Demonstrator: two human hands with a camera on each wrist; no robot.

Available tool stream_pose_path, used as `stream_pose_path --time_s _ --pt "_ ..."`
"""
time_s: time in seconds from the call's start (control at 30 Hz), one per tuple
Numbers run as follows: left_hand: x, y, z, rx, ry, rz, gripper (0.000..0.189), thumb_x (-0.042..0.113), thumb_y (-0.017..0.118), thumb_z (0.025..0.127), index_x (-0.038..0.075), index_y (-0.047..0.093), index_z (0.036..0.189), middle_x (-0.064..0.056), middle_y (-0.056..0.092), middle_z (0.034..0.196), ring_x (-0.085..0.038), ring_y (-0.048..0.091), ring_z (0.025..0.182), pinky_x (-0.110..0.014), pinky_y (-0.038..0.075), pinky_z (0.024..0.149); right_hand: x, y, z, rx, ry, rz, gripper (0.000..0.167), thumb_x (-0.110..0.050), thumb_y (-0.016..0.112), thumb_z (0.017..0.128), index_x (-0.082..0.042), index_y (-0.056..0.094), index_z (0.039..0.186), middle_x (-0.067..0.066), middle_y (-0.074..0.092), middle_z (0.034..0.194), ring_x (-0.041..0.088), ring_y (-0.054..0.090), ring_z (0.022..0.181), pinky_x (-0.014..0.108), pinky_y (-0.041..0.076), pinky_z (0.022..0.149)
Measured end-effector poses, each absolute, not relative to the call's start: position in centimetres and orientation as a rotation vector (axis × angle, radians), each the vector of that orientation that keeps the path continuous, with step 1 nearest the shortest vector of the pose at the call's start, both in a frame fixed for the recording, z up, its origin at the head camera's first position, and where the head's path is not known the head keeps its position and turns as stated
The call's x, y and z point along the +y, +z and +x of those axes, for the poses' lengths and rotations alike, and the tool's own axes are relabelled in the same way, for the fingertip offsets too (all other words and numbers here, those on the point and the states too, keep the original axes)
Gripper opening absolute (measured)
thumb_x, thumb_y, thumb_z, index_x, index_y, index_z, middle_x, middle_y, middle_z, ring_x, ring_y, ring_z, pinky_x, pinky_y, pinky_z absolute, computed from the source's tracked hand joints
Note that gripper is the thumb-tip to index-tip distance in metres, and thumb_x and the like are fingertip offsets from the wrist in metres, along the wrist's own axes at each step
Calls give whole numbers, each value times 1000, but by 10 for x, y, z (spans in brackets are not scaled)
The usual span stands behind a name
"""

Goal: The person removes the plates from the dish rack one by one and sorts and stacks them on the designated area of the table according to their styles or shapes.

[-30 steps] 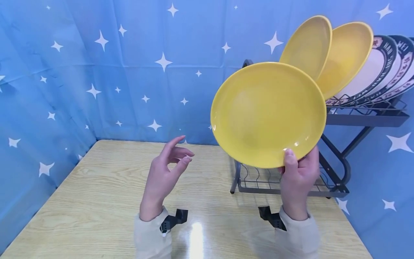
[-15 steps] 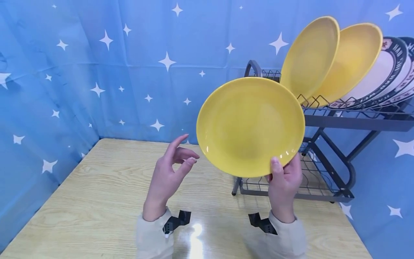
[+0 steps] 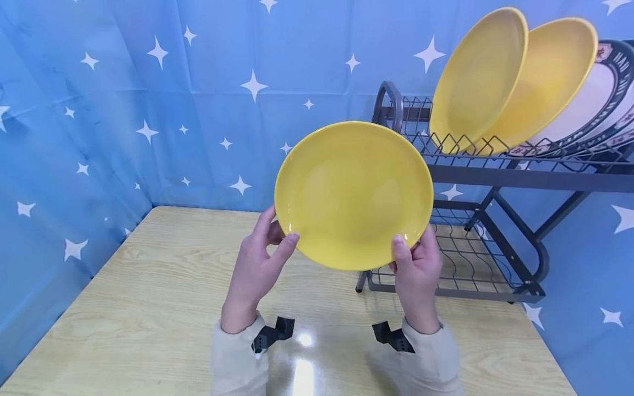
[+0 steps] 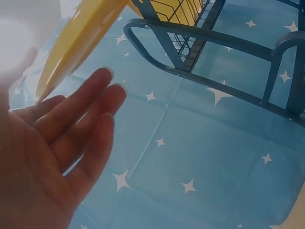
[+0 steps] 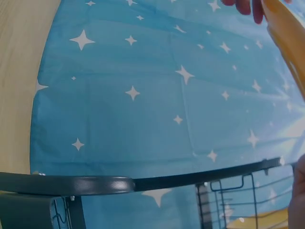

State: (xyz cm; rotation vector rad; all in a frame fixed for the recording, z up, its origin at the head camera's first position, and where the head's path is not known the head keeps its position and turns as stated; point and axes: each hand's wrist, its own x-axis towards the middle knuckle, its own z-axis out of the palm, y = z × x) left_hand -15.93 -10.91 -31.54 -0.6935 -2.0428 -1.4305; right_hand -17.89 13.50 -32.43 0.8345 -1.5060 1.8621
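A yellow oval plate (image 3: 354,195) is held up over the table, its inner face toward the head camera. My right hand (image 3: 418,275) pinches its lower right rim, thumb in front and fingers behind. At the plate's lower left rim is my left hand (image 3: 255,269), its thumb tip overlapping the edge. In the left wrist view, the plate's edge (image 4: 78,40) lies between thumb and index finger, and the left fingers (image 4: 90,138) are loosely extended. The right wrist view shows the plate's side (image 5: 288,45) at upper right, with left fingertips near it.
A dark two-tier dish rack (image 3: 535,176) stands at the right. Its upper tier holds two yellow plates (image 3: 480,82) and several white plates with dark patterned rims (image 3: 579,104). The wooden table (image 3: 148,308) meets a blue star-printed curtain (image 3: 208,110) behind.
The right hand has brought the yellow plate left and slightly down, away from the rack. The plate's left rim has come to the left hand, which has stayed nearly in place.
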Motion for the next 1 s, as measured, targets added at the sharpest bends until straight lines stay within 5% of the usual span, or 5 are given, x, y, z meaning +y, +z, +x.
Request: stream_pose_path --time_s 0.17,0.33,0.67,1.0 --pt "-107 -306 -152 -2121 -1419 -649 51 10 51 91 15 30 137 -5 63 103 -13 60 85 -31 48 67 133 -321 -175 -1549 1859 844 25 8 43 86 12 42 110 8 48 66 14 35 42 24 27 34" --pt "-107 -293 -140 -2178 -1430 -556 42 9 48 92 4 34 132 -11 64 95 -18 60 73 -29 47 61 131 -318 -170 -1648 1817 837 31 9 43 86 10 41 117 7 51 68 11 40 46 23 32 38" --pt "-111 -298 -146 -2212 -1596 -466 34 17 49 93 8 39 124 -5 64 80 -20 59 63 -29 45 62 131 -316 -165 -1801 1765 652 44 7 52 85 -2 43 127 4 61 70 16 49 49 20 44 46" --pt "-121 -316 -158 -2221 -1556 -411 29 32 47 92 17 43 117 3 62 70 -15 49 50 -29 31 43 128 -317 -166 -1914 1719 604 47 1 55 85 -11 43 129 6 63 71 27 50 50 23 46 47"
